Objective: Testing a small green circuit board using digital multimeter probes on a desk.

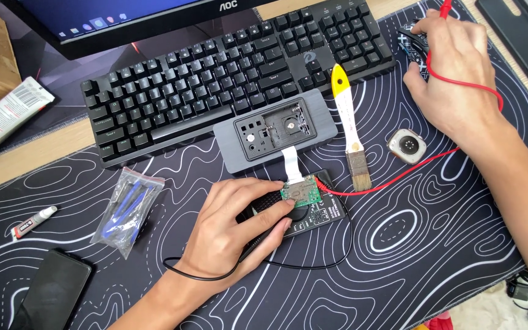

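The left hand (230, 229) lies palm down on the worktop, its fingers (270, 208) stretched forward and pressing on a small green circuit board (300, 192). The board sits on top of a black tester unit (313, 214) that the fingertips also touch; the fingers are loosely curled rather than clenched, and seem to steady a black probe whose black cable (300, 266) loops out from under the palm. A white ribbon cable (289, 162) runs from the board, just beyond the fingertips, up to a grey flat case (276, 131) with an open recessed panel.

The right hand (453, 73) is well apart, up by the far end of the black keyboard (215, 79). Its fingers are bent down over a dark object that I take for a mouse, mostly hidden, while a red lead (410, 171) is pinched near the top of the hand, drapes over the wrist and runs back to the board.

Between the two hands lie a yellow-handled brush (349, 122) and a small round-cornered watch body (407, 146). To the outer side of the left hand sit a clear bag of blue tools (126, 208), a small glue tube (35, 221) and a dark phone (53, 290). All rest on a black desk mat with white contour lines (410, 244), below a monitor (123, 18).
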